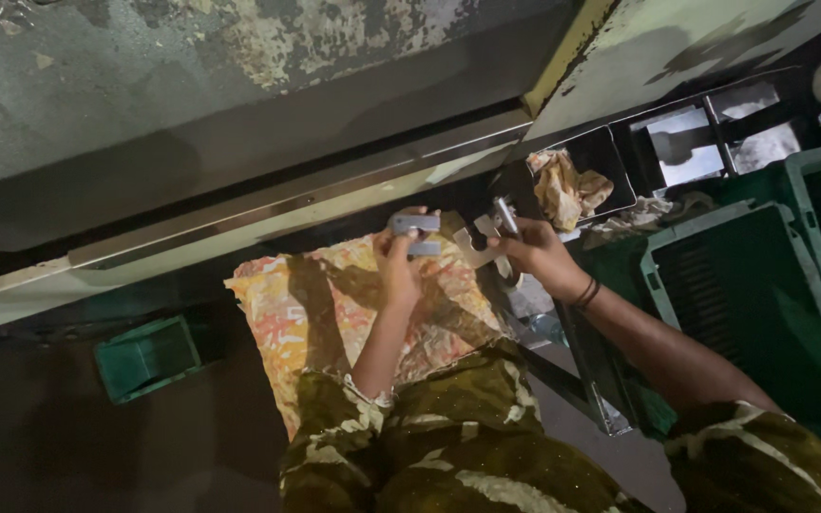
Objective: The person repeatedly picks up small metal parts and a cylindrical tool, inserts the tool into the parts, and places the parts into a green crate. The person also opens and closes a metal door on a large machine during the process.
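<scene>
So the left hand (399, 258) is pinching small grey metal pieces (415, 224) up close, probably for inspecting. The right hand (531, 249) is gripping a pale bracket (479, 243) alongside.

Dim, warm light from above, deep shadows lower left, soft blur throughout

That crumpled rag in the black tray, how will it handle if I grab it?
The crumpled rag looks soft and bunched, so it would likely flop and unfold when lifted. It probably weighs little and should not roll or slip. It may snag on the black tray, whose rim surrounds it.
</scene>
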Demonstrator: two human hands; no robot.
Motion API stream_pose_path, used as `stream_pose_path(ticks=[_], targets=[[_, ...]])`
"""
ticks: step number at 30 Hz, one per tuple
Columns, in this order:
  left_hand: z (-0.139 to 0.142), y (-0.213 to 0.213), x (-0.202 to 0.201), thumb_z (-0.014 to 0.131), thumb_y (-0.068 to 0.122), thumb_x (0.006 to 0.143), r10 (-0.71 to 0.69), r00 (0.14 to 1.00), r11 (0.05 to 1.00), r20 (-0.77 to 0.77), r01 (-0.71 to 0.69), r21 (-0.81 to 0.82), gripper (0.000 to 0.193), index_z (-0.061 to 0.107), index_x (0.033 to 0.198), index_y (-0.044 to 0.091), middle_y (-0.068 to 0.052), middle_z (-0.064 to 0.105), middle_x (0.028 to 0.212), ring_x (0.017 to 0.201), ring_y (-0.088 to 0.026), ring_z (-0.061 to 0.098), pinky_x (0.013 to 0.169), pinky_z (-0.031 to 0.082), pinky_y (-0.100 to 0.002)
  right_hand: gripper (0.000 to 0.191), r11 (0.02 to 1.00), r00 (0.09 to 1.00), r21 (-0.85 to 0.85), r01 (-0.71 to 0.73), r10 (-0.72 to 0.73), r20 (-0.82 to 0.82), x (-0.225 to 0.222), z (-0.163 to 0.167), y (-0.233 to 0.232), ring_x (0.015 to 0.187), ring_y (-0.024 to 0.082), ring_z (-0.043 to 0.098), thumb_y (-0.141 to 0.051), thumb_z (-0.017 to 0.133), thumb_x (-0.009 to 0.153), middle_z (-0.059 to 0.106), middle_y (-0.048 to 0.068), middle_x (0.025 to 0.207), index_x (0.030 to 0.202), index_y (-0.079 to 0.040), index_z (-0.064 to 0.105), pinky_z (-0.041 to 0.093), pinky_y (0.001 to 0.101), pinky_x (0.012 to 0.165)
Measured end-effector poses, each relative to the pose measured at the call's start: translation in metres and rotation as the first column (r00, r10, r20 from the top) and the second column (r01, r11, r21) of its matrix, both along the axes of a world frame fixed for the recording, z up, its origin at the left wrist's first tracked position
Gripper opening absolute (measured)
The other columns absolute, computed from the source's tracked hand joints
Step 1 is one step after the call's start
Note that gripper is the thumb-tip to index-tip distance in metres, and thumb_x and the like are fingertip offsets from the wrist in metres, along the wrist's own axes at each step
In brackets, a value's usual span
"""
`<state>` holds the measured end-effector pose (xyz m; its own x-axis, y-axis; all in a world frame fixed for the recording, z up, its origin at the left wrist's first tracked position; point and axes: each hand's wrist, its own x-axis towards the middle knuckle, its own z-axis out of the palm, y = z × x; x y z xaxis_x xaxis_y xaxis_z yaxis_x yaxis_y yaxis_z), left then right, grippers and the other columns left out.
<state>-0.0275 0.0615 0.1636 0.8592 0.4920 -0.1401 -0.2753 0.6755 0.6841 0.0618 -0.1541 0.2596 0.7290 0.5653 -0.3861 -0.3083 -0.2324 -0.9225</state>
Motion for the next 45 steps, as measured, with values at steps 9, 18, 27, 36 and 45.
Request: stream_pose_path(ticks=[9,18,27,36,45], targets=[[0.016,-0.025,-0.002,0.065,0.020,0.087,-0.170,0.956,0.974,-0.241,0.127,-0.185,0.043,0.051,0.127,0.012,-0.007,0.066,0.102,0.087,-0.021,0.065,0.064,0.052,-0.036,0.015,0.994,0.992,0.100,0.037,-0.024,-0.126,0.000,0.004,-0.001,0.046,0.003,0.034,-0.017,0.070,0.096,0.043,-0.008,0.059,0.091,-0.006,0.062,0.022,0.0250,0.042],[-0.006,-0.059,-0.006,0.075,0.053,0.096,-0.298,0.830,0.906,-0.471,0.401,0.133,0.071,0.055,0.140,0.000,-0.012,0.061,0.123,0.108,-0.020,0.059,0.089,0.047,-0.035,0.016,0.953,0.940,0.188,0.238,-0.178,-0.292,0.001,0.003,0.000,0.044,0.004,0.032,-0.016,0.069,0.097,0.041,-0.008,0.058,0.086,-0.008,0.061,0.022,0.0257,0.042],[0.006,-0.066,-0.001,0.057,0.051,0.101,-0.310,0.857,0.949,-0.413,0.303,-0.084,0.051,0.062,0.127,0.007,-0.007,0.072,0.105,0.096,-0.020,0.066,0.085,0.053,-0.034,0.012,0.999,0.987,0.048,-0.007,-0.001,0.163,-0.007,0.007,0.004,0.073,0.003,0.064,-0.009,0.072,0.089,0.069,-0.004,0.081,0.100,-0.005,0.070,0.050,0.0206,0.065],[-0.017,-0.043,0.007,0.045,0.047,0.109,-0.406,0.879,0.902,-0.251,0.341,-0.265,0.044,0.067,0.107,0.009,-0.006,0.070,0.086,0.072,-0.016,0.067,0.063,0.055,-0.030,0.023,0.997,0.936,0.060,-0.051,0.027,0.352,-0.010,0.010,-0.003,0.075,0.007,0.058,-0.005,0.072,0.096,0.063,0.006,0.090,0.114,0.000,0.059,0.047,0.0277,0.062],[-0.036,-0.049,0.003,0.049,0.048,0.107,-0.434,0.867,0.899,-0.245,0.397,-0.185,0.042,0.068,0.108,0.010,-0.004,0.068,0.085,0.068,-0.013,0.062,0.055,0.049,-0.027,0.024,0.954,0.676,-0.244,-0.173,0.295,0.675,-0.014,0.037,0.006,0.075,0.026,0.072,-0.013,0.073,0.093,0.072,0.014,0.094,0.114,-0.001,0.070,0.056,0.0360,0.066]])
